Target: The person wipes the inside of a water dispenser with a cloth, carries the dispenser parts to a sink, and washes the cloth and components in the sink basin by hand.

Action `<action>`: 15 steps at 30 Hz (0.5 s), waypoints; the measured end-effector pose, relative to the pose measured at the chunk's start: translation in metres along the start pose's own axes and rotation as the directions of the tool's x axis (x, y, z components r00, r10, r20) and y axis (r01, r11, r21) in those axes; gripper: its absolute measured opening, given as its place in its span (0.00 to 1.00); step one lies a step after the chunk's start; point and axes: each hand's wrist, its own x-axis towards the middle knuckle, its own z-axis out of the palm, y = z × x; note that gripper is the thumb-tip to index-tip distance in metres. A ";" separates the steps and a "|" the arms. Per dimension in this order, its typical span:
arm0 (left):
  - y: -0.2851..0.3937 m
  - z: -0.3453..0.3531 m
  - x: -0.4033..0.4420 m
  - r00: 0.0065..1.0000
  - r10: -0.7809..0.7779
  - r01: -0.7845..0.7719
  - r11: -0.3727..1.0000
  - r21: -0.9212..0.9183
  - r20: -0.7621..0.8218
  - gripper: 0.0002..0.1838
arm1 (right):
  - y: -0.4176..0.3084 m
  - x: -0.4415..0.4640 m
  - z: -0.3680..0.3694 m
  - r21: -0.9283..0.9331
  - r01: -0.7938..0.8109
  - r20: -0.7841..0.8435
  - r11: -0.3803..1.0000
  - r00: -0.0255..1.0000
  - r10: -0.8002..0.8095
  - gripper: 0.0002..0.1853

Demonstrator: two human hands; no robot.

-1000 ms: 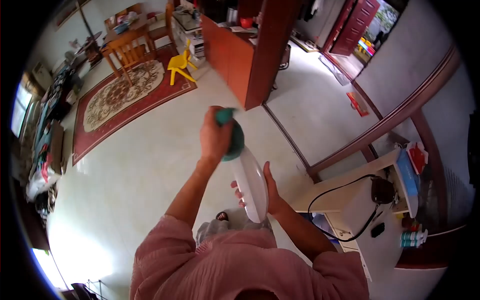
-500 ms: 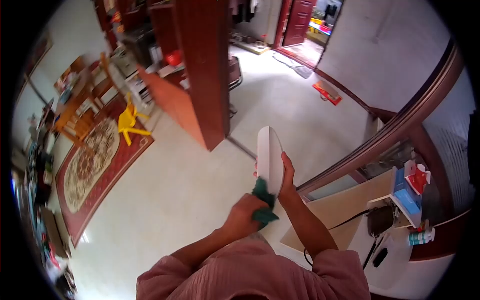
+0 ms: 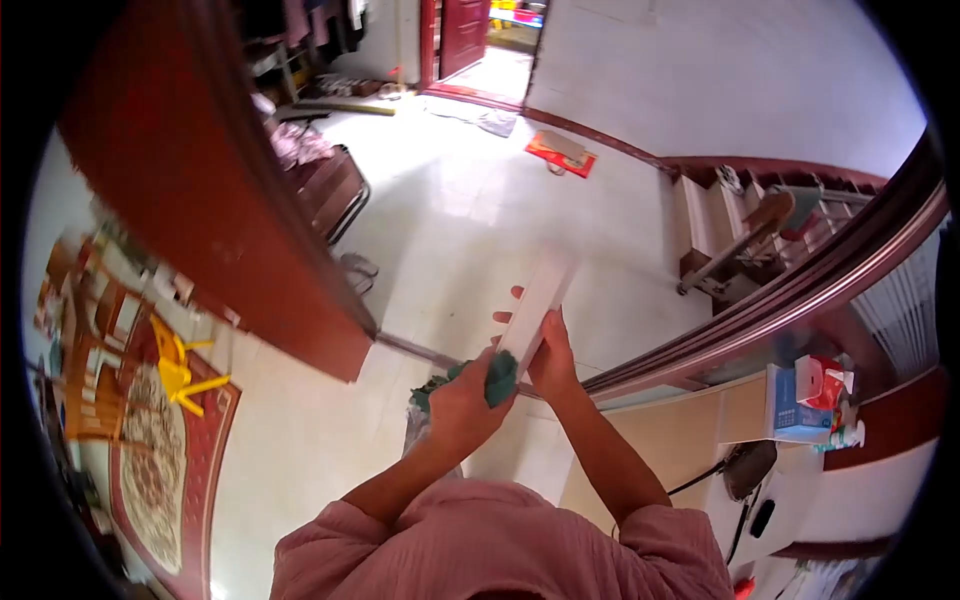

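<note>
The long white piece (image 3: pixel 537 303) is held up in the air, tilted, to the right of the red-brown pillar (image 3: pixel 225 200), its far end blurred. The right hand (image 3: pixel 553 362) has its grip closed round it, thumb along one edge and fingertips showing past the other. The left hand (image 3: pixel 462 408), nearer the pillar, has its grip bunched on a green cloth (image 3: pixel 501 378) that lies against the near end of the piece. A darker green patch shows beside that hand on the pillar's side; whether it is the same cloth, I cannot tell. The likeliest trouble is a slip: only the right grip seems to bear the piece, so a hard push or tug through the cloth could twist it loose and drop it on the floor. A loose fold might also catch on its edge. The floor track (image 3: pixel 418 350) running right from the pillar's foot could trip a careless step, and a wide swing leftward could knock the piece's far end on the pillar. Farther right of the pillar, a dark bag (image 3: pixel 748 470) lies on the counter (image 3: pixel 800 490), its strap (image 3: pixel 697 480) trailing where an elbow could snag it. Left of the pillar stands a yellow chair (image 3: pixel 176 372).
</note>
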 end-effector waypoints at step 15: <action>-0.004 0.132 0.372 0.710 0.678 -0.618 0.730 -0.293 0.192 0.32 | -0.025 0.235 -0.118 0.048 0.063 -0.530 0.997 0.847 -0.028 0.25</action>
